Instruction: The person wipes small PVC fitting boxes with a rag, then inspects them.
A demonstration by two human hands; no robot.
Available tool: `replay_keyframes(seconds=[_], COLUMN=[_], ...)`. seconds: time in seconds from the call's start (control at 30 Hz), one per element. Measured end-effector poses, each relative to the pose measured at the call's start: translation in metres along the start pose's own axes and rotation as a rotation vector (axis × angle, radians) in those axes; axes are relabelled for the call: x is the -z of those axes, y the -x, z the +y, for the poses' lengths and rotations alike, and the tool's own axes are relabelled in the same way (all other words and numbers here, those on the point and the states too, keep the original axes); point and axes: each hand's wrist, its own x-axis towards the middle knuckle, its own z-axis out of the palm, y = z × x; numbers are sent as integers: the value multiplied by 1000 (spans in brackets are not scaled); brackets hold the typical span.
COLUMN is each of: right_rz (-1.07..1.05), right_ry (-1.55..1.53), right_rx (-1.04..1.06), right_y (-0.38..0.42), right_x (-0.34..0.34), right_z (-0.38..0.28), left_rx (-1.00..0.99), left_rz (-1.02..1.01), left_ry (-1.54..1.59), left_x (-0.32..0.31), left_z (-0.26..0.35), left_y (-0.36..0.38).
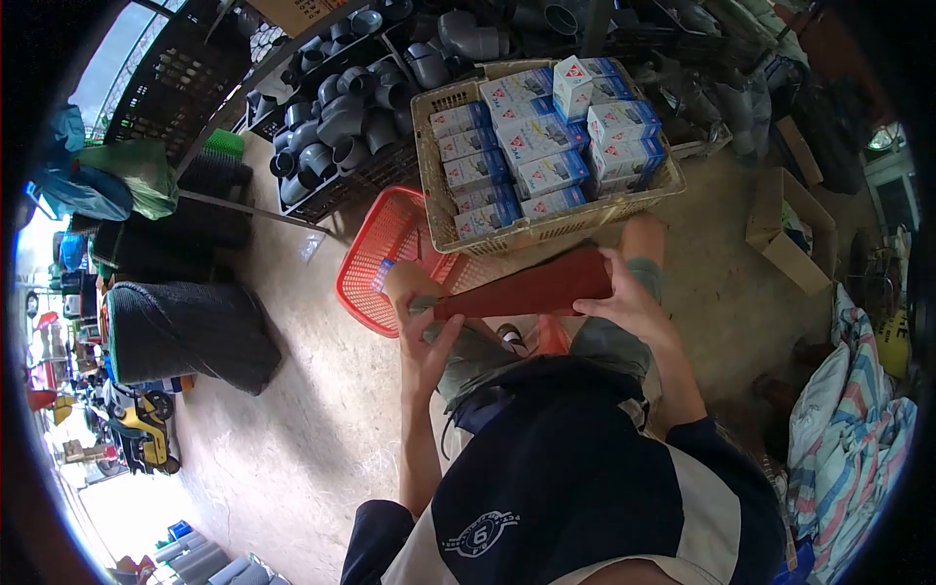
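Above my lap I hold a long, flat, dark red piece (531,285), narrow at its left end and wider at its right; its exact kind I cannot make out. My left hand (424,327) is closed around the narrow end, with the thumb along its near side. At the wide end my right hand (629,300) grips the edge between thumb and fingers. Just beyond the piece stands a beige plastic crate (556,232) holding several white and blue boxes (543,136). A red plastic basket (363,268) sits partly behind my left hand and knee.
Dark grey pipe elbows (341,122) fill black crates at the back left. A dark mesh roll (185,331) stands on the left. To the right are an open cardboard box (790,229) and a striped tarp sheet (848,439). Concrete floor (292,439) shows between them.
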Motion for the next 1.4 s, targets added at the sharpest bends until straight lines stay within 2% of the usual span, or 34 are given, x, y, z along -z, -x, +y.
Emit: replay_keyframes(seconds=[0.03, 0.1, 0.17, 0.2, 0.27, 0.47, 0.6, 0.67, 0.77, 0.8, 0.9, 1.0, 1.03, 1.13, 1.17, 1.27, 1.3, 1.4], right_rz=[59, 43, -109, -128, -166, -141, -73, -70, -103, -94, -91, -128, -127, -154, -170, -149, -137, -113], right_ry=[25, 3, -91, -8, 158, 284, 71, -45, -100, -164, -325, -341, -297, -262, -267, -272, -273, -247], right_rx=[75, 125, 81, 125, 208, 256, 240, 225, 40, 58, 74, 57, 74, 84, 79, -12, 23, 155], right_y=[2, 7, 8, 7, 8, 12, 8, -2, -9, -10, -3, 3, 2, -2, -1, 1, 2, 6], right_x=[-4, -3, 4, 6, 10, 10, 9, 11, 12, 10, 6, 9, 6, 1, -1, -7, -9, -10], right_z=[-6, -22, -40, -41, -43, -73, -66, -46, -26, -28, -36, -35, -29, -11, -7, -10, -13, -22], left_rx=[-27, -79, -163, -205, -202, -44, -63, -76, -26, 2, -47, 250, 373, 639, 660, 717, 811, 769], left_rz=[-9, -24, -67, -91, -129, -150, -140, -212, -257, -261, -53, 71, 72, 34, 11, -37, -1, -57], left_ry=[97, 292, 329, 347, 351, 456, 447, 374, 290, 266, 382, 582, 733, 877, 952, 903, 830, 861], left_x=[1, 4, 11, 15, 25, 31, 32, 36, 40, 40, 30, 18, 11, -4, -9, -20, -23, -25], left_z=[2, 9, 9, 11, 19, 24, 34, 43, 53, 55, 61, 48, 22, -7, -20, -28, -26, -19], left_y=[-2, -7, -11, -13, -14, -11, -11, -11, -14, -15, -22, -20, -12, 4, 10, 20, 20, 20])
